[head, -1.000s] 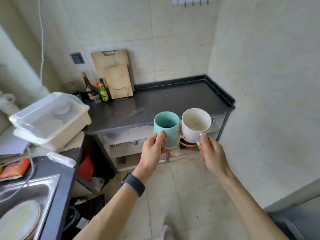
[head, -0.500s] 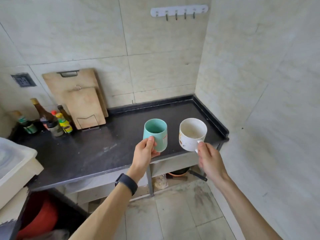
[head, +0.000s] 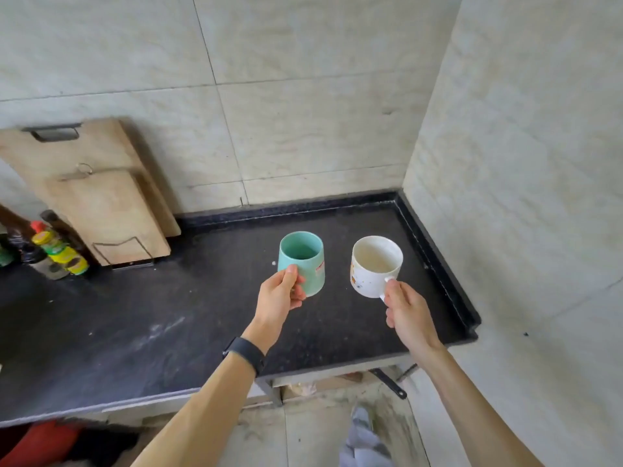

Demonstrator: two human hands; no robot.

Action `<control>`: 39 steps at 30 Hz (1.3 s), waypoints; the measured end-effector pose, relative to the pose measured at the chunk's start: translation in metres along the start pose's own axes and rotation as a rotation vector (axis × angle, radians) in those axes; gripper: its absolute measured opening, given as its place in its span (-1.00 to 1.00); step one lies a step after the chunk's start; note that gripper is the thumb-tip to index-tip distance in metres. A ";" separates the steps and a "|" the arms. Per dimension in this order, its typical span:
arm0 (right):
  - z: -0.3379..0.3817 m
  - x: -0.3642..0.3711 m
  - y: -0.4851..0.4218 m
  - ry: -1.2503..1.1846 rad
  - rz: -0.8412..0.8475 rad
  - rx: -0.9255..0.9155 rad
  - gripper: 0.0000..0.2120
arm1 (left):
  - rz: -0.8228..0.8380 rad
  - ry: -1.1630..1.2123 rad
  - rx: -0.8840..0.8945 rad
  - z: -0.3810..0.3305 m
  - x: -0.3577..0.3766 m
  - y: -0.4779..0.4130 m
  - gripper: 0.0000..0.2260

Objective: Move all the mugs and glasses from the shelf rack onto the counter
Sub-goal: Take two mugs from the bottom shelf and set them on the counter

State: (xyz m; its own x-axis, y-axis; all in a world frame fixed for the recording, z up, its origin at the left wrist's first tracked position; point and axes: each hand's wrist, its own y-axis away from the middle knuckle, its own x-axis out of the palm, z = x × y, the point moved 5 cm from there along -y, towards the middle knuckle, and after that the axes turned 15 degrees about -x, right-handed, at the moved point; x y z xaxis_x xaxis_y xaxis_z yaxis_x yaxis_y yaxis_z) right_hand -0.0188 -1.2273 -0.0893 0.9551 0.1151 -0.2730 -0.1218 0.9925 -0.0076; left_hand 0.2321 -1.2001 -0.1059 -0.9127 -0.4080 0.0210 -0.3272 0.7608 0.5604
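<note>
Head view: left hand (head: 277, 298) wrapped around the lower wall of a teal mug (head: 302, 262), thumb on the near side, fingers closed on it. Right hand (head: 406, 313) pinches the handle of a white mug (head: 375, 266), fingers closed on it. Both mugs upright, mouths open upward, side by side but apart, over the black counter (head: 168, 315); contact with the surface cannot be told. Black band (head: 245, 353) on left wrist. Two wooden cutting boards (head: 101, 197) lean on the tiled wall; condiment bottles (head: 57, 251) at far left.
</note>
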 end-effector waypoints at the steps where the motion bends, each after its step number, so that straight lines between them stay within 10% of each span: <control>1: -0.007 -0.002 -0.022 -0.003 0.023 0.011 -0.65 | -0.011 0.002 -0.019 -0.003 0.010 -0.016 -0.70; 39: -0.235 -0.004 -0.340 0.032 0.014 0.275 -0.64 | 0.033 -0.340 -0.213 0.023 0.216 -0.334 -0.75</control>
State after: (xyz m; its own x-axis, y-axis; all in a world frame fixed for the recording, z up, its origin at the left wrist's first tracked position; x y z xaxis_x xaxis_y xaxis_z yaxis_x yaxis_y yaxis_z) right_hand -0.0449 -1.5747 -0.3115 0.9444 0.1315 -0.3012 -0.0526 0.9651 0.2564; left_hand 0.1383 -1.5309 -0.3072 -0.9626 -0.1676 -0.2129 -0.2706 0.6350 0.7236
